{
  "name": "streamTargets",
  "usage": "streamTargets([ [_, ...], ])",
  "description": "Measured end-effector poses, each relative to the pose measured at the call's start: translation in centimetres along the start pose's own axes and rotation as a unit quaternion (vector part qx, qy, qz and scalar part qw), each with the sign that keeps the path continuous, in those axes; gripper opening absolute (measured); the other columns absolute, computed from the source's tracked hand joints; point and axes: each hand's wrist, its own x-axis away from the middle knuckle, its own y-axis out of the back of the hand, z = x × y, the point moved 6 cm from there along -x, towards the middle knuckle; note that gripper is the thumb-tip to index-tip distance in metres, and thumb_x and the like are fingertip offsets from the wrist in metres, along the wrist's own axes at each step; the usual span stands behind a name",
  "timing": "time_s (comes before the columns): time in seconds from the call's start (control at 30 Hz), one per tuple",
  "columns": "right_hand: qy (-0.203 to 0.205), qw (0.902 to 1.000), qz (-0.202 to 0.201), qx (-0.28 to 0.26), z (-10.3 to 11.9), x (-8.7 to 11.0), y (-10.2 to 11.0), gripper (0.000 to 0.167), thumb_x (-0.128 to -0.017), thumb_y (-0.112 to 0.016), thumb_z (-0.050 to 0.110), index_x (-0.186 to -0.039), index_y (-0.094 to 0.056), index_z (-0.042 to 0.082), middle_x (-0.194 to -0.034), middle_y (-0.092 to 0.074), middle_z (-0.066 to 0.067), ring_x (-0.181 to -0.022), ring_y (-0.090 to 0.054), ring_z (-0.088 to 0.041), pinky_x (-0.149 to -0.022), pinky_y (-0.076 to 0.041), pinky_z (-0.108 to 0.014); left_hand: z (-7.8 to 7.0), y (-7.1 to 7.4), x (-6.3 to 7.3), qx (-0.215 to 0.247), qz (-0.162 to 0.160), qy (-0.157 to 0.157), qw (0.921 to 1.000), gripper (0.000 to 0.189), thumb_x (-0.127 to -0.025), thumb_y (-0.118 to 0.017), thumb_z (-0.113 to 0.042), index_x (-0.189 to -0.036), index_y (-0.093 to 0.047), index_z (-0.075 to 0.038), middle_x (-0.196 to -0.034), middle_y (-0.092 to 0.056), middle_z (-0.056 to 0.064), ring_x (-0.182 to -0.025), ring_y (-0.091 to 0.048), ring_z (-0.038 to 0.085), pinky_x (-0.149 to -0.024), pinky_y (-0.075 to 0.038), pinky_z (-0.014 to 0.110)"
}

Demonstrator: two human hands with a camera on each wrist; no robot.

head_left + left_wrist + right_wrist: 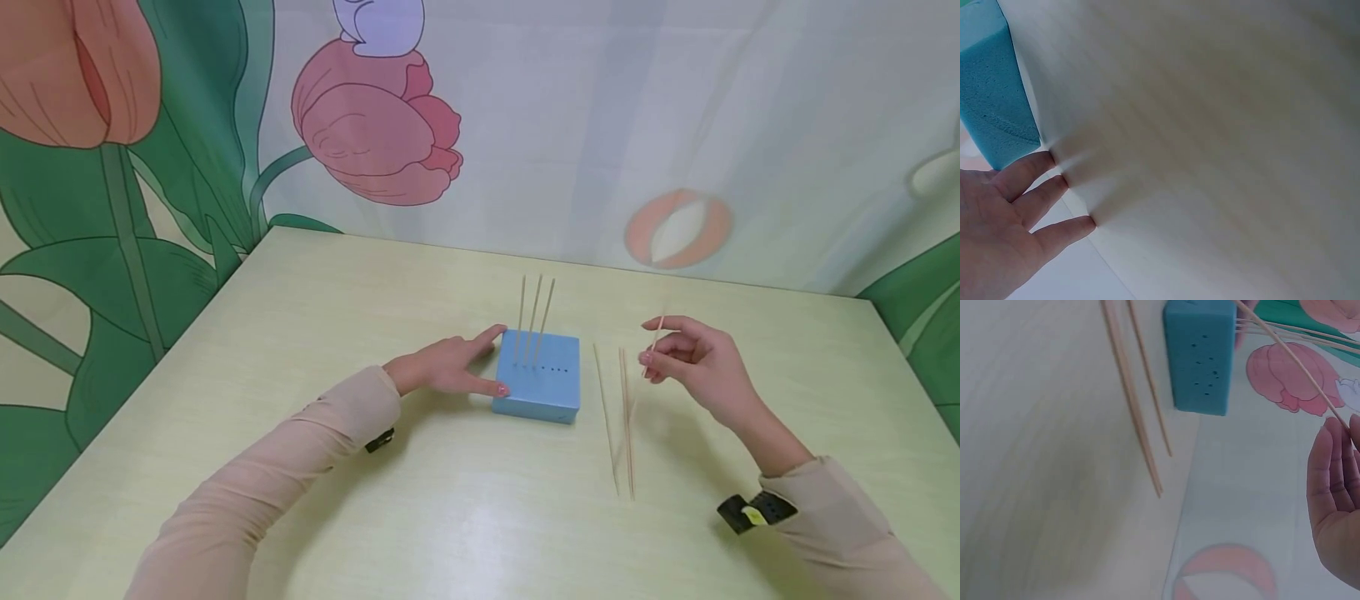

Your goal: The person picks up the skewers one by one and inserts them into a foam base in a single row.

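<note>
Left hand (453, 365), straight-fingered, touches one blue block (538, 406) bearing three sticks (532, 321). Right hand (697, 362) pinches one stick (1292, 353) near three loose ones (627, 417).

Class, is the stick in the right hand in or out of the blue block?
Out: in the head view, the right hand holds the stick apart from the block.

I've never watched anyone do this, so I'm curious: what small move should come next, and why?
Probably the right hand should bring its thin wooden stick over the blue foam block and line it up with the open hole beside the standing sticks. Three already stand there in a row, further holes look empty, and the left hand touches the block.
</note>
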Motion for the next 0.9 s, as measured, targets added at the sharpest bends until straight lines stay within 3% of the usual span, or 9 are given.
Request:
streamTargets([
  [0.33, 0.021, 0.9973, -0.068, -0.016, 1.4, -0.6, 0.3, 0.022, -0.080, -0.063, -0.008, -0.098, -0.065, 0.004, -0.073, -0.066, -0.005, -0.061, -0.063, -0.014, -0.059, -0.052, -0.023, 0.1, -0.1, -0.1, 0.002, 0.001, 0.001, 1.0000, 0.099, -0.077, -0.056, -0.064, -0.147, -0.002, -0.021, -0.144, -0.033, 0.007, -0.126, -0.038, 0.025, -0.102, -0.030, 0.039],
  [0.5, 0.036, 0.9945, -0.093, -0.033, 2.1, -0.9, 0.4, 0.016, -0.081, -0.064, -0.004, -0.096, -0.064, 0.000, -0.073, -0.065, -0.006, -0.063, -0.064, -0.014, -0.060, -0.052, -0.023, 0.2, -0.2, -0.1, -0.004, -0.003, 0.004, 1.0000, 0.100, -0.076, -0.056, -0.066, -0.147, -0.001, -0.023, -0.144, -0.033, 0.006, -0.121, -0.045, 0.024, -0.099, -0.033, 0.039],
  [0.63, 0.041, 0.9934, -0.106, -0.014, 2.6, -1.2, 0.3, 0.015, -0.082, -0.064, 0.000, -0.097, -0.064, 0.000, -0.074, -0.065, -0.005, -0.064, -0.064, -0.012, -0.060, -0.052, -0.023, 0.2, -0.2, -0.1, -0.006, -0.006, 0.003, 1.0000, 0.099, -0.076, -0.056, -0.065, -0.147, -0.002, -0.023, -0.144, -0.033, 0.006, -0.116, -0.049, 0.024, -0.097, -0.035, 0.038],
  [0.9, 0.058, 0.9889, -0.136, 0.014, 4.3, -2.0, -0.3, 0.016, -0.081, -0.066, -0.001, -0.097, -0.065, -0.002, -0.073, -0.066, -0.006, -0.063, -0.063, -0.013, -0.059, -0.051, -0.022, 0.2, -0.1, 0.0, -0.005, -0.008, 0.003, 1.0000, 0.099, -0.076, -0.055, -0.066, -0.147, -0.002, -0.023, -0.144, -0.033, 0.006, -0.121, -0.044, 0.026, -0.099, -0.034, 0.040],
])
